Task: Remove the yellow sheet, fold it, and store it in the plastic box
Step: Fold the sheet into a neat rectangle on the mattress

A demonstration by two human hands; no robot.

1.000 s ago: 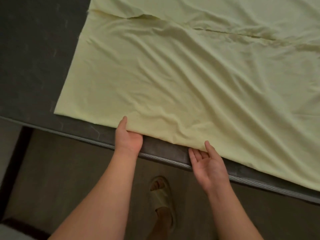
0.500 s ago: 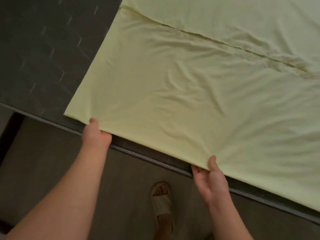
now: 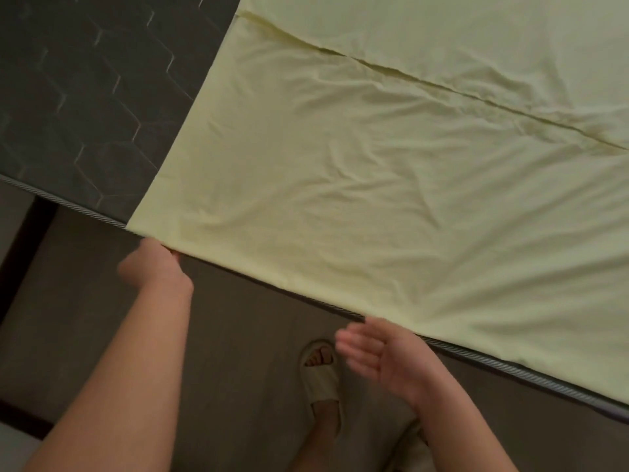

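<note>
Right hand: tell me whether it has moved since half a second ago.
Yes. The right hand has let go of the yellow sheet and dropped back from the mattress edge toward the person, open and blurred with motion.

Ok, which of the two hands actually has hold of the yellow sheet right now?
The left hand: its fingers curl round the near edge of the yellow sheet, by its corner. The right hand is open, palm up, holding nothing.

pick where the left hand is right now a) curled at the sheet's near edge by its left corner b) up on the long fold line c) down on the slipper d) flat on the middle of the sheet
a: the left hand sits curled at the near edge of the yellow sheet, just beside its corner at the mattress rim.
</note>
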